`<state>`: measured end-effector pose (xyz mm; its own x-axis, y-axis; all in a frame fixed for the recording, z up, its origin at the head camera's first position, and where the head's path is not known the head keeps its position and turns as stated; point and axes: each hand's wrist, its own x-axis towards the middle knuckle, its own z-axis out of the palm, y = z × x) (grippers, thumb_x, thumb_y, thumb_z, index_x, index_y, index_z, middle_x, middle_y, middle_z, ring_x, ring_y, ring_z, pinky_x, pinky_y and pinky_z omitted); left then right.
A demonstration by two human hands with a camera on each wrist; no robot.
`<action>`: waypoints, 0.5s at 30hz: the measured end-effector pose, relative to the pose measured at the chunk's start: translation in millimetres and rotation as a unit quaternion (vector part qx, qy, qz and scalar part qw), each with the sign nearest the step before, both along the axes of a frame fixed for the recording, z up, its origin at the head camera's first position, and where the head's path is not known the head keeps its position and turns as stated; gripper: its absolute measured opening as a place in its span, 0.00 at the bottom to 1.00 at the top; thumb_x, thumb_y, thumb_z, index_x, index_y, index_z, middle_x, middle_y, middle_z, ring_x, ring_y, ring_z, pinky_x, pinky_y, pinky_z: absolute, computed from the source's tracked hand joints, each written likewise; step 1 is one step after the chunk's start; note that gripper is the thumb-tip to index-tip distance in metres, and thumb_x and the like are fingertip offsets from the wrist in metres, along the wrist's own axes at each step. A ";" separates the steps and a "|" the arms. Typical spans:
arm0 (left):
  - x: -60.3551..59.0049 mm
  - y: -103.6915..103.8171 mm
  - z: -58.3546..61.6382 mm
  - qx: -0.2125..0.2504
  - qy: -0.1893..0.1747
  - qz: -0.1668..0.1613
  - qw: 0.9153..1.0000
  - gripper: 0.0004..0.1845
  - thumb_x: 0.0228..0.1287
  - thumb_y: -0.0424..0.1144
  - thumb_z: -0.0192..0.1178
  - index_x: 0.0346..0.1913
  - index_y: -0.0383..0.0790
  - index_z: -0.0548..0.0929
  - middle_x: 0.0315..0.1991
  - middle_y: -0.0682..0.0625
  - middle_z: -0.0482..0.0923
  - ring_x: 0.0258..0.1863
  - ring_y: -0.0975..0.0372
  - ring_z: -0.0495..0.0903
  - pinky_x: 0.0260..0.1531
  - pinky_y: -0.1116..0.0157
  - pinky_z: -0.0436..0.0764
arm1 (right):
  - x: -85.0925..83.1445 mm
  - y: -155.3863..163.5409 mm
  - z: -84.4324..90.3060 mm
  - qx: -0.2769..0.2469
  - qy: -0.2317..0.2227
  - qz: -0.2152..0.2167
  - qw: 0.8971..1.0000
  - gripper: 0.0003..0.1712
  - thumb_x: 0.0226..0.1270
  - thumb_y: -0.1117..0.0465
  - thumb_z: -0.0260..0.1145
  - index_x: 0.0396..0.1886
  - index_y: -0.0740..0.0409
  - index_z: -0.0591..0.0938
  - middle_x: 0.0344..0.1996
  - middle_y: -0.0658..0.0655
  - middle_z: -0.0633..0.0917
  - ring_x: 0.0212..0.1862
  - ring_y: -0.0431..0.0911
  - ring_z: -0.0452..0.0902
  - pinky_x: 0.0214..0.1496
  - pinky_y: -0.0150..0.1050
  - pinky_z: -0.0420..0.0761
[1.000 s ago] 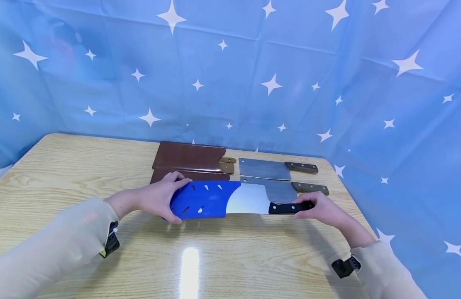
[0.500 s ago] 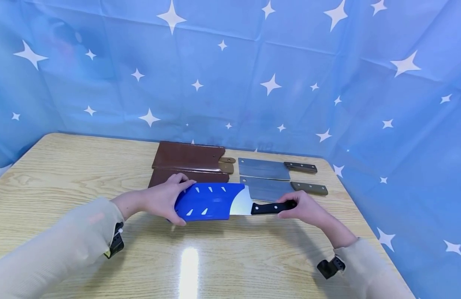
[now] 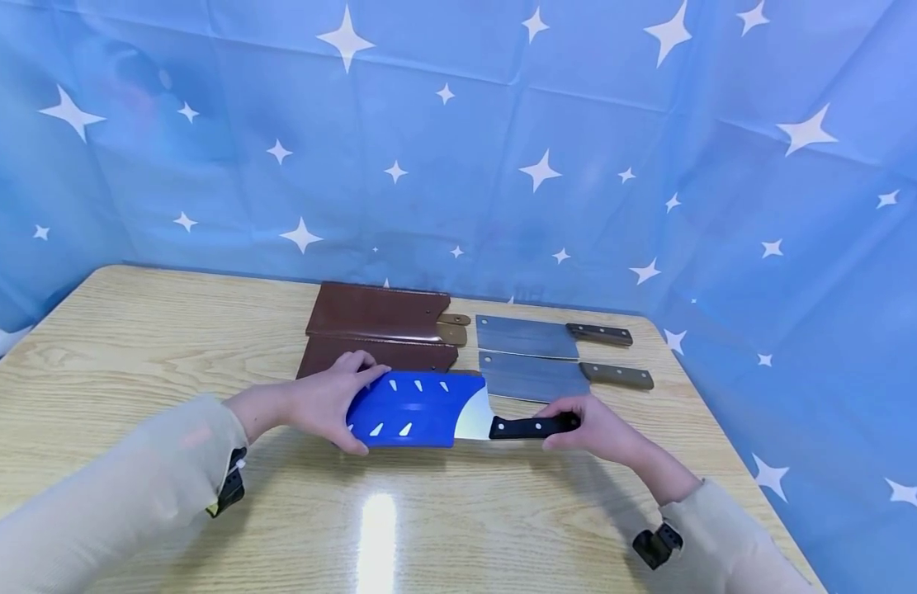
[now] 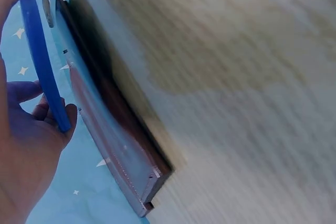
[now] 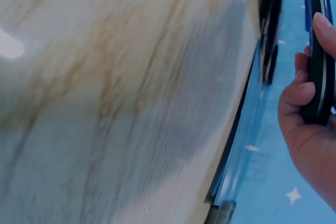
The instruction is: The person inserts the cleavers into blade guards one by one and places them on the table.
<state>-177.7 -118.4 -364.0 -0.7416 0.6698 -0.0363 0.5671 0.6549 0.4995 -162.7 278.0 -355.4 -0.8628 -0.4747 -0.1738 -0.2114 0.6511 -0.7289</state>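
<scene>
A blue slotted blade sheath (image 3: 421, 409) covers most of a cleaver (image 3: 475, 416), leaving a strip of shiny blade bare by the handle. My left hand (image 3: 330, 404) grips the sheath's left end, thumb on the near edge and fingers at the far edge. In the left wrist view the sheath (image 4: 39, 51) is seen edge-on between thumb and fingers. My right hand (image 3: 588, 429) holds the black riveted handle (image 3: 528, 426); in the right wrist view the fingers curl round that handle (image 5: 318, 72). Sheath and cleaver are held above the table.
Two brown leather sheaths, a far one (image 3: 376, 312) and a nearer partly hidden one (image 3: 384, 353), lie behind my left hand. Two bare cleavers lie at the back right, a far one (image 3: 525, 334) and a nearer one (image 3: 532, 375). A blue starry curtain (image 3: 458, 165) hangs behind the table (image 3: 168, 330).
My right hand has moved left, sliding the cleaver deeper into the blue sheath, so less blade shows. Both hands now sit slightly lower in view.
</scene>
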 end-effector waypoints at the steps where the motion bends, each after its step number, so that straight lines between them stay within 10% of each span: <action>1: 0.8 0.0 -1.0 0.000 -0.004 0.000 1.000 0.57 0.36 0.53 0.74 0.69 0.32 0.59 0.60 0.43 0.60 0.57 0.53 0.61 0.52 0.56 0.73 | 0.5 0.8 -0.4 0.002 0.002 0.007 1.000 0.20 0.54 0.62 0.71 0.47 0.67 0.82 0.40 0.61 0.82 0.31 0.36 0.72 0.31 0.34 0.74; 15: 13.9 0.5 -18.0 -0.010 0.020 -0.002 1.000 0.56 0.35 0.58 0.72 0.68 0.34 0.62 0.59 0.44 0.64 0.57 0.54 0.61 0.53 0.52 0.68 | 6.7 5.9 -3.4 0.019 -0.020 0.080 0.996 0.17 0.55 0.62 0.70 0.45 0.62 0.83 0.41 0.60 0.82 0.32 0.34 0.73 0.34 0.33 0.74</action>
